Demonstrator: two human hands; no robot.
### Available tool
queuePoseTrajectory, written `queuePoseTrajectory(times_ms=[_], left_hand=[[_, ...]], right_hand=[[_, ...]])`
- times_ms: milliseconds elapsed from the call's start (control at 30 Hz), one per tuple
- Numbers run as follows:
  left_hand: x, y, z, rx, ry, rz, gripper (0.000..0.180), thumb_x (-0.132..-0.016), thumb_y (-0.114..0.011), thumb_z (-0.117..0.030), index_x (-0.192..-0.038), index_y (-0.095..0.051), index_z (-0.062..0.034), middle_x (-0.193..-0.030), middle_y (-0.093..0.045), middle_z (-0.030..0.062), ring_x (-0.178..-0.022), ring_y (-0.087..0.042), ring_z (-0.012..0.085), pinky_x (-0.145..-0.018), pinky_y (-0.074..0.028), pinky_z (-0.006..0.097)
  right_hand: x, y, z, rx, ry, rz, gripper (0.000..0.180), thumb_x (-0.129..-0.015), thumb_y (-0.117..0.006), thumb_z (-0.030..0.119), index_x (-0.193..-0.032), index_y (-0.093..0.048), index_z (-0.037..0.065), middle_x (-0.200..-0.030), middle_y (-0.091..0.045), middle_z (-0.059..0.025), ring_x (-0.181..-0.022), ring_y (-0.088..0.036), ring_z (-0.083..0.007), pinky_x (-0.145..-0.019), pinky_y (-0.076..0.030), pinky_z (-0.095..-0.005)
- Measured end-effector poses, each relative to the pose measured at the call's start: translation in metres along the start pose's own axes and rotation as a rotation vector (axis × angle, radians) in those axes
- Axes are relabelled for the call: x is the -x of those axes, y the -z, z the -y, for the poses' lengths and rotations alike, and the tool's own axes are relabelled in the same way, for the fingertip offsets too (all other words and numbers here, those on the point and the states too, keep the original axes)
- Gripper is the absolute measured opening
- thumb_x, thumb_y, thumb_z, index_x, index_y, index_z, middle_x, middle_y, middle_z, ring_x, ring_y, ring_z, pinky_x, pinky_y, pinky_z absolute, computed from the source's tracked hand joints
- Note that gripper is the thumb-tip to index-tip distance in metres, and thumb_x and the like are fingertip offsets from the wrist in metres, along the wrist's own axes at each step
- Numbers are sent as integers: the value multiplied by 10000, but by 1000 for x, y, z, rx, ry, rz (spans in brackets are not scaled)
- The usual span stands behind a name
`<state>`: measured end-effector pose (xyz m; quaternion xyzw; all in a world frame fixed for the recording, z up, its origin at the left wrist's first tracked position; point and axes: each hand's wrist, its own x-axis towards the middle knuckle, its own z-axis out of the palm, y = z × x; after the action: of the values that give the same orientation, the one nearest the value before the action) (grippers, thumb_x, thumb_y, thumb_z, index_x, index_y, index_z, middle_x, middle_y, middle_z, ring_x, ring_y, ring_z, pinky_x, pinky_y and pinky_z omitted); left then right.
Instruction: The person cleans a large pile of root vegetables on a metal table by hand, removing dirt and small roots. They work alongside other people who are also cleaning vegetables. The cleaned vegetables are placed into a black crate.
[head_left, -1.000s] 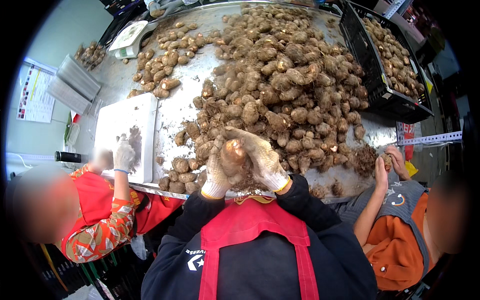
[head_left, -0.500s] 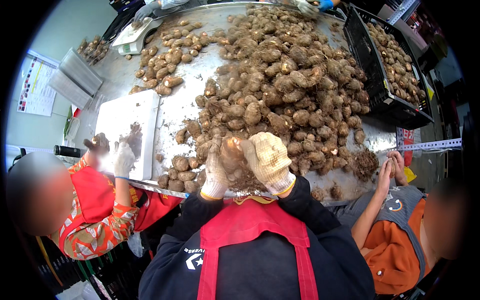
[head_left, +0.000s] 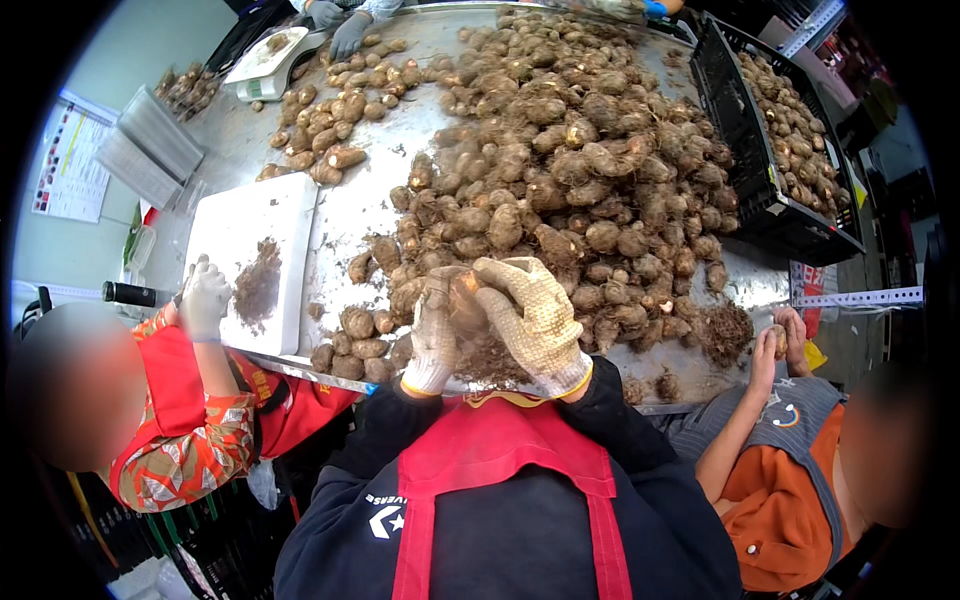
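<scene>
Both my hands are in knitted gloves, close together at the near edge of the table. Between them is a brown taro [head_left: 466, 303] with a reddish-orange patch showing on its upper side. My left hand [head_left: 432, 335] is closed around its left side. From the right, my right hand [head_left: 532, 322] curls its fingers over it; the fingertips are partly hidden. Loose dark root fibres [head_left: 492, 362] lie below the hands. Just beyond them spreads a large heap of hairy taros [head_left: 570, 170].
A white tray [head_left: 215, 225] with brown scrapings stands at left, before a gloved co-worker. Farther back are a smaller taro pile [head_left: 330, 115] and a weighing scale [head_left: 268, 60]. A black crate [head_left: 745, 150] of taros stands at right, near another co-worker handling a taro [head_left: 779, 342].
My right hand's fingers have shifted over the taro, which stays between my hands. Across the table, a co-worker's grey-gloved hands have moved from the scale toward the smaller pile.
</scene>
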<state>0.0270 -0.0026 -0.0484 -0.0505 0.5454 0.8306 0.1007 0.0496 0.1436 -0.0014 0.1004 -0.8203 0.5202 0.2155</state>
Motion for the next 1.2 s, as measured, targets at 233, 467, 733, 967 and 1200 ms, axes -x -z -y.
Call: queuePoseTrajectory(times_ms=[233,467,733,967,1200], left_hand=[[1,16,15,-132,-15,25,480,-1009,-432,-491,-1219,-542,-73,-1172,-586,98,-990,-607,190,-817,-533,333],[2,0,-3,80,234,-52,638,-935,-468,-633,-1232,-527,-72,-1165,-605,112,-1001,-643,243,-768,-560,349],[-2,27,3,442,340,314,549,-989,-449,-528,-1255,-549,-58,-1094,-666,103,-918,-672,238,-748,-593,347],[-5,22,0,584,444,71,589,-946,-489,-579,-1207,-586,-60,-1054,-681,114,-856,-683,249,-678,-602,367],[-7,44,29,362,494,110,661,-949,-423,-608,-1303,-524,-59,-1156,-649,153,-925,-677,273,-655,-587,383]], right_hand=[[9,-8,5,155,83,-39,141,-789,-695,4,-898,-614,42,-844,-612,-115,-782,-614,-327,-688,-491,-403],[23,0,1,-64,-21,42,254,-793,-734,75,-1015,-616,40,-921,-628,-128,-845,-624,-312,-750,-503,-398],[14,-1,-3,28,-9,28,239,-779,-748,61,-983,-625,42,-887,-615,-129,-810,-615,-311,-715,-502,-389],[41,-6,-16,22,117,174,200,-814,-707,56,-993,-618,57,-862,-627,-121,-775,-632,-299,-661,-518,-387],[10,25,0,-287,-443,159,274,-957,-571,88,-1218,-598,9,-1061,-640,-95,-933,-615,-158,-803,-502,-277]])
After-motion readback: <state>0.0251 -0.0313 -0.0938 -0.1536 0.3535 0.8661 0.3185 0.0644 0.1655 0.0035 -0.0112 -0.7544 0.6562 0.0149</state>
